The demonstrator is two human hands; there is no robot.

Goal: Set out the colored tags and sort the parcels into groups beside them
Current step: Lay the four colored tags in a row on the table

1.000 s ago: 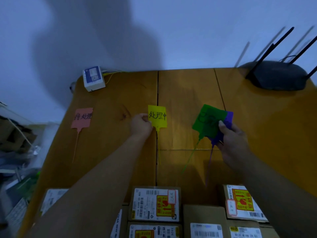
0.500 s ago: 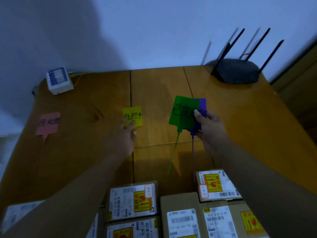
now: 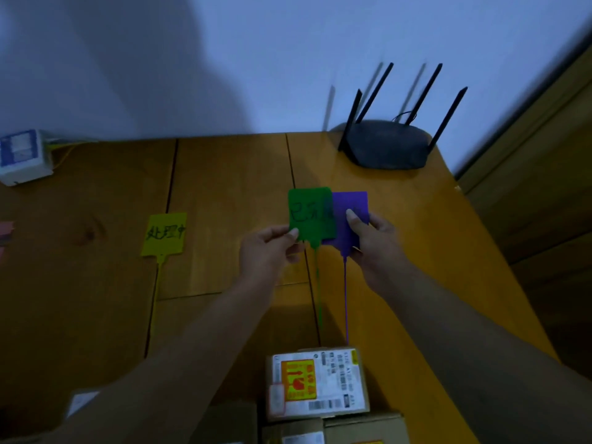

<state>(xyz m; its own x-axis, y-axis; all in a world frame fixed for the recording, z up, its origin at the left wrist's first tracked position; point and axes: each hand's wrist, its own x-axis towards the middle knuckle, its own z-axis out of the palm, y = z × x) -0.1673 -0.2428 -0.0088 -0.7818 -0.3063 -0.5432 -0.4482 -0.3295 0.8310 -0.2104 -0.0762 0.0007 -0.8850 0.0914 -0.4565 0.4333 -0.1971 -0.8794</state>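
A pink tag (image 3: 6, 230) is cut off at the wooden tabletop's (image 3: 224, 174) left edge. The yellow plastic tag (image 3: 165, 233) lies flat. Left hand (image 3: 267, 249) pinches the green tag (image 3: 310, 214); right hand (image 3: 373, 240) grips the half-hidden purple tag (image 3: 350, 216). Blurred cardboard parcels (image 3: 315, 382) sit nearest.

A single head-worn wide-angle view looks forward and steeply down onto the wooden bench (image 3: 224, 187), close enough that both forearms run in from the bottom edge. It faces the pale wall behind the bench, with the router (image 3: 389, 145) at the far right corner and straight lines bowing toward the frame edges.
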